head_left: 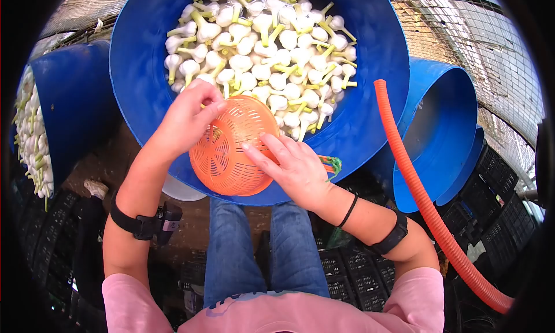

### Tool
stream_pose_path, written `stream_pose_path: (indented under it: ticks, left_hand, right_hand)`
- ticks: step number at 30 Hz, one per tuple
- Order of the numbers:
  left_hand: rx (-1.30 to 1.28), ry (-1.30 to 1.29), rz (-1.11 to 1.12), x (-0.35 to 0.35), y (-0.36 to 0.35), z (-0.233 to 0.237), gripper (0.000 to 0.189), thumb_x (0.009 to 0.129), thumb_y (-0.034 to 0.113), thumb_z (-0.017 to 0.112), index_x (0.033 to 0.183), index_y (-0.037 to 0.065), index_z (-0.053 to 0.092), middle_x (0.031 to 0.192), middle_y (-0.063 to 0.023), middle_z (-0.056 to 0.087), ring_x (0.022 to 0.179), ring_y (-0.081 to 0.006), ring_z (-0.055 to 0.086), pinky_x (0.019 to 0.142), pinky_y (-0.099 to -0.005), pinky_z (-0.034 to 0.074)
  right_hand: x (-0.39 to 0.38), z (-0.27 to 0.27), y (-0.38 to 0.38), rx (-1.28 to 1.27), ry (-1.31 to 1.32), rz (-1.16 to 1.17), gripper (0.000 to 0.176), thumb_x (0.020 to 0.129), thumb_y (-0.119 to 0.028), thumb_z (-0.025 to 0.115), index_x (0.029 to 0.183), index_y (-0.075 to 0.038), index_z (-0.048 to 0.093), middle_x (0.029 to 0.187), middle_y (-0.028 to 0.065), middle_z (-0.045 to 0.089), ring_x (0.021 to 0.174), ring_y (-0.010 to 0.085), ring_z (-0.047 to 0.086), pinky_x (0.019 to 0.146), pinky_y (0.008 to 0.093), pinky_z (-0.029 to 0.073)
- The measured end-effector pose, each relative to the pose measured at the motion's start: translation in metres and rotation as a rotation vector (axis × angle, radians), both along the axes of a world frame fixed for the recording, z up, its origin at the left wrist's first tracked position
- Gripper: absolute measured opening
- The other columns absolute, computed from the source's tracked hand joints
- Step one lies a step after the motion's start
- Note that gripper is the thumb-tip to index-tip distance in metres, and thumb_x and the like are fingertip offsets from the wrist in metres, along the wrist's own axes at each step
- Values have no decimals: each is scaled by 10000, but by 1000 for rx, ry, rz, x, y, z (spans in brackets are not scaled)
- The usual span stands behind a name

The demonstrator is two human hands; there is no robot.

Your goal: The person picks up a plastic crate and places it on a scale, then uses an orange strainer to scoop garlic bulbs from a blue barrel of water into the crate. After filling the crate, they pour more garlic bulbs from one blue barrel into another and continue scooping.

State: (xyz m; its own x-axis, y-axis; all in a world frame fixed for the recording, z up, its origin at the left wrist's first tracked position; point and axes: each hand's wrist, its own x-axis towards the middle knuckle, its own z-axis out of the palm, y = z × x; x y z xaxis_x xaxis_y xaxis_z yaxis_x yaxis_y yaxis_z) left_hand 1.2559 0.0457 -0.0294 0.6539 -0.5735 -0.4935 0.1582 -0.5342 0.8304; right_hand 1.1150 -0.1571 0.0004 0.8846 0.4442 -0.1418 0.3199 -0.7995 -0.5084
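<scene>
A large blue tub (pixel 139 61) holds many white garlic bulbs with green stems (pixel 263 61). At its near rim an orange slotted basket (pixel 243 165) is tilted, its underside toward me and its opening toward the garlic. My left hand (pixel 193 110) is at the basket's left upper edge, fingers pressed together near a bulb; what they hold is hidden. My right hand (pixel 295 168) lies with spread fingers on the basket's right side. Green string (pixel 333 166) is tied at the basket's handle, beside my right hand.
An orange corrugated hose (pixel 413 185) curves down on the right. Blue tubs (pixel 430 131) stand behind it. On the left, another blue tub (pixel 75 96) holds more garlic (pixel 34 136). Black crates (pixel 358 275) lie on the floor, and wire mesh (pixel 480 50) rises at the upper right.
</scene>
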Motion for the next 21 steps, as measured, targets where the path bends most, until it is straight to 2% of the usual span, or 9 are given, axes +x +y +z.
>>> stream_pose_path:
  ticks: [3,5,7,9,10,16,17,18,21]
  left_hand:
    - [-148,34,440,17,34,26,59,919,96,509,906,41,527,859,-13,519,768,-80,457,681,-206,388]
    - [-261,-212,629,30,75,45,87,925,130,519,943,46,537,848,-11,512,773,-76,458,702,-200,385]
    - [-363,-306,754,53,145,48,234,927,176,527,1096,16,550,981,-71,577,875,-98,535,754,-227,416]
    - [274,-396,906,67,164,39,453,919,280,535,1267,-1,464,1223,-151,517,1087,-179,523,887,-291,406]
    - [802,-445,678,73,232,-3,614,893,362,557,1355,5,365,1359,-161,418,1244,-222,421,1005,-333,326]
    - [784,-703,447,75,221,-24,302,837,296,639,1002,44,645,1247,-156,495,1227,-268,418,999,-351,323]
    - [894,-964,323,72,189,-19,279,807,243,668,1022,72,621,1265,-137,464,1220,-258,401,971,-363,339]
    - [795,-950,397,68,149,-7,374,811,205,667,1158,114,562,1393,-123,306,1260,-265,351,905,-400,427]
    - [455,-787,373,64,55,9,517,796,183,683,1268,145,476,1415,-110,260,1252,-245,359,891,-374,436]
  right_hand:
    - [-6,-10,-4,91,124,-175,637,747,-22,525,1350,-167,384,1180,117,454,960,269,522,786,379,466]
    - [-7,-15,-11,137,249,-244,719,706,25,549,1375,-118,330,1222,153,421,1009,326,510,855,403,459]
    - [-6,-18,-17,337,393,-582,810,683,38,554,1413,-80,222,1230,177,416,1004,322,530,834,377,479]
    - [-3,-23,-26,533,620,-907,858,690,28,544,1432,-61,123,1215,186,437,964,275,563,780,337,500]
    - [3,-27,-33,613,645,-977,865,730,9,543,1438,-48,50,1219,166,461,881,204,591,745,303,505]
    - [30,-52,-85,467,638,-1357,918,815,-182,606,1433,-53,-61,1170,188,543,854,214,629,576,288,533]
    - [44,-45,-92,289,665,-1327,905,813,-144,579,1427,-44,-78,1136,232,547,855,308,628,646,357,532]
    - [47,-56,-104,105,540,-1261,904,808,-130,573,1430,-57,-78,1109,248,546,872,361,608,701,397,515]
    - [61,-77,-121,-267,117,-1098,907,792,-103,574,1438,-97,-63,1125,294,491,928,476,543,824,486,458]
